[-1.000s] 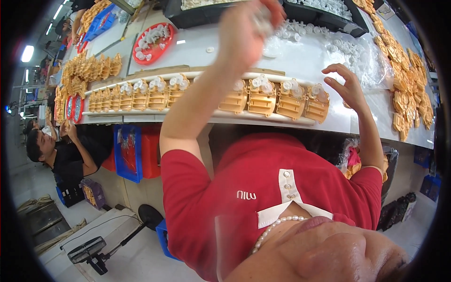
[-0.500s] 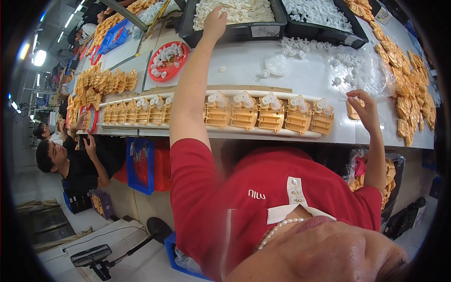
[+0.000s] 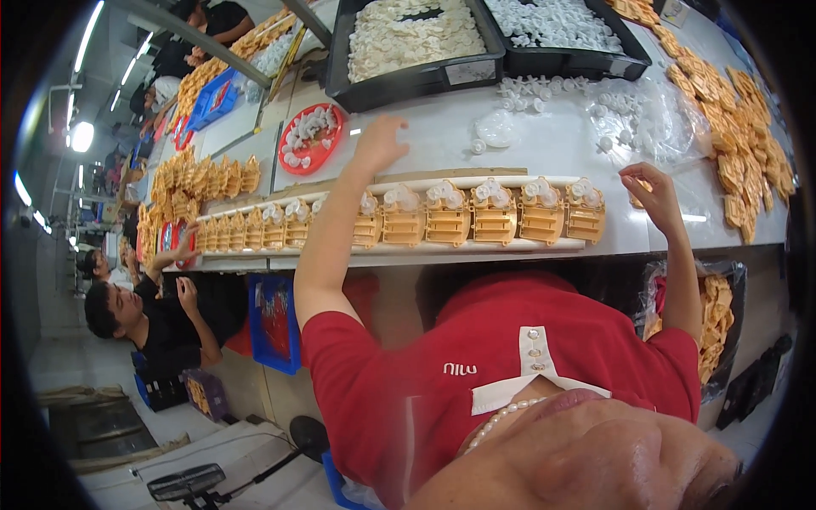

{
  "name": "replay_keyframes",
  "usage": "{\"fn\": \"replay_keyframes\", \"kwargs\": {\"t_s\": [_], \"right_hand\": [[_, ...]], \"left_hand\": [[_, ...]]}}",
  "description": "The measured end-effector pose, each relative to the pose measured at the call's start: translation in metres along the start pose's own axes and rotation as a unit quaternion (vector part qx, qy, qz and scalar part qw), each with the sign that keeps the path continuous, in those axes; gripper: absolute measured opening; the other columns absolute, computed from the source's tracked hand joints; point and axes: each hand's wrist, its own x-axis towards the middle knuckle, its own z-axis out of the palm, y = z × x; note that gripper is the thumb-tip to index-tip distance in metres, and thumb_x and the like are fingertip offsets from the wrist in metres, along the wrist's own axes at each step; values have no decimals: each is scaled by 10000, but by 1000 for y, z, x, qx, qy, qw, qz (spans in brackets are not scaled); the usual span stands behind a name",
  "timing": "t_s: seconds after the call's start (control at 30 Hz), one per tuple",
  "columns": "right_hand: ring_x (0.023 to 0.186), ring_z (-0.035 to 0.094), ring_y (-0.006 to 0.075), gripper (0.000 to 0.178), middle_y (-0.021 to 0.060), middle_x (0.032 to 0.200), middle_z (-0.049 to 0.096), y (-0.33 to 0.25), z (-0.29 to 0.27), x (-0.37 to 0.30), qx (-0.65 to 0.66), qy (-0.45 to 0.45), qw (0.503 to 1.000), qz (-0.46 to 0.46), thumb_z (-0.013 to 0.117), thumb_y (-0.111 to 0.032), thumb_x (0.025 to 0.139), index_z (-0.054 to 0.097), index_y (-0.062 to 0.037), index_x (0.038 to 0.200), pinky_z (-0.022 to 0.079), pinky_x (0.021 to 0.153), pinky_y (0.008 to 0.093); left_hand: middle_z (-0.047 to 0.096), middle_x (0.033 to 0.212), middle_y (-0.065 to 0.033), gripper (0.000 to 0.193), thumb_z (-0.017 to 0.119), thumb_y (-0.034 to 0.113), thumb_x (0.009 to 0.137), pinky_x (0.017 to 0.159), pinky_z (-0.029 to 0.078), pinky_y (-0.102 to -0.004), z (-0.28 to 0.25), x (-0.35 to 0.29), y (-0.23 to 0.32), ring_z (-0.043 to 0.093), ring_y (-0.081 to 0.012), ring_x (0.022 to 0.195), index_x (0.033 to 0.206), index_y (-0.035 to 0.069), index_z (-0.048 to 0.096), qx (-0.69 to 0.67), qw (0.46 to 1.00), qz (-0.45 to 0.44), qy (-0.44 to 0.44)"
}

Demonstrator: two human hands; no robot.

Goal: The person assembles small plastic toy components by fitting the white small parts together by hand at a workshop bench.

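Observation:
My left hand (image 3: 380,144) is over the white tabletop, between the black bin of cream parts (image 3: 416,38) and a row of orange plastic housings (image 3: 495,225). Its fingers are curled together; whatever they hold is too small to make out. The housings stand side by side on white rails (image 3: 557,245), many with translucent white pieces on top. Past the right end of that row hovers my right hand (image 3: 653,200), fingers loosely bent with a gap at the thumb and nothing visible between them. One loose orange housing (image 3: 637,197) lies just behind it, partly covered.
A red dish of white parts (image 3: 310,161) stands left of my left hand. Another black bin (image 3: 565,64) holds white parts. Clear bags (image 3: 650,119) and piled orange housings (image 3: 731,144) lie at right. A co-worker in black (image 3: 170,327) sits at left.
My left hand has come back from the cream parts bin toward the row of housings. My right hand has shifted only slightly, its fingertips drawing closer together. The whole view has tilted a little.

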Motion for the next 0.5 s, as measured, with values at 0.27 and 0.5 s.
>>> {"fn": "replay_keyframes", "kwargs": {"t_s": [0.27,0.5], "right_hand": [[820,589,132,179,52,840,651,-44,48,25,-71,-18,997,-9,635,-167,826,649,-15,919,444,752,288],[763,550,84,200,15,808,636,-52,145,46,-60,58,994,74,631,-186,851,648,-7,938,447,725,247]], "left_hand": [[587,884,-204,240,577,59,650,774,463,-421,-8,11,-60,571,-371,866,889,36,590,38,984,-38,-169],[599,864,-179,262,545,33,664,775,464,-412,-45,12,-165,581,-339,864,922,38,596,-58,993,59,-89]]}}
